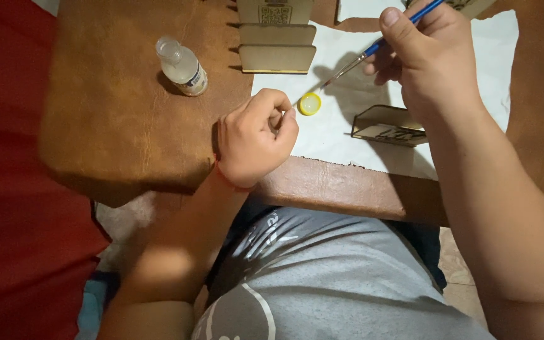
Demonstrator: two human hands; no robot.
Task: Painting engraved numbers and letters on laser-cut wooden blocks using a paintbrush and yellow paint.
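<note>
My right hand [432, 56] grips a thin paintbrush [373, 47] with a blue handle, its tip pointing down-left toward a small yellow bottle cap [310, 103] lying on white paper [341, 126]. My left hand [256, 138] rests curled at the paper's left edge, just left of the cap; whether its fingers pinch anything is hidden. A small flat wooden piece [388, 126] with dark cut-out marks lies on the paper below my right hand.
A small clear glue bottle [182, 66] without its cap stands on the brown wooden table [114, 113]. Slotted wooden panels [277, 44] stand at the paper's top. A red surface [14, 189] is at left. My grey shirt fills the bottom.
</note>
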